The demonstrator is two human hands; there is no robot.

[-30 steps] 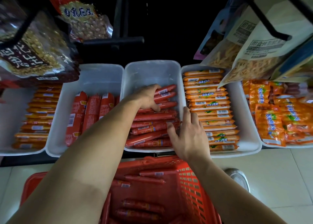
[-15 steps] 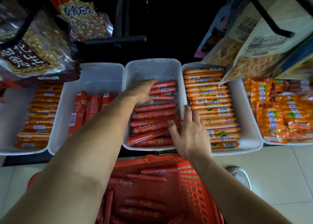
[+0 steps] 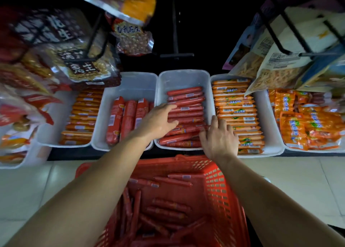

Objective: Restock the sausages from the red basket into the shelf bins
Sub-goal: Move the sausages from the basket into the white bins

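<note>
A red plastic basket (image 3: 222, 189) sits on the floor below the shelf, with several thin red sausages (image 3: 168, 207) loose inside. Straight above it, a white shelf bin (image 3: 183, 78) holds a neat stack of the same red sausages (image 3: 186, 108), its far end bare. My left hand (image 3: 158, 121) hovers flat over the bin's left side, fingers spread, holding nothing. My right hand (image 3: 218, 138) lies on the near right sausages, fingers apart, gripping none that I can see.
A bin of thick red sausages (image 3: 128, 116) stands to the left, and a bin of orange sausages (image 3: 235, 114) to the right. Further out are more orange sticks (image 3: 82, 116) and orange packets (image 3: 306, 121). Snack bags (image 3: 78, 60) hang overhead on black hooks. Pale tiled floor (image 3: 289, 181) surrounds the basket.
My left hand has let go of the top sausages and drawn back toward me. The view has pulled back and shifted. My right hand stays on the near sausages.
</note>
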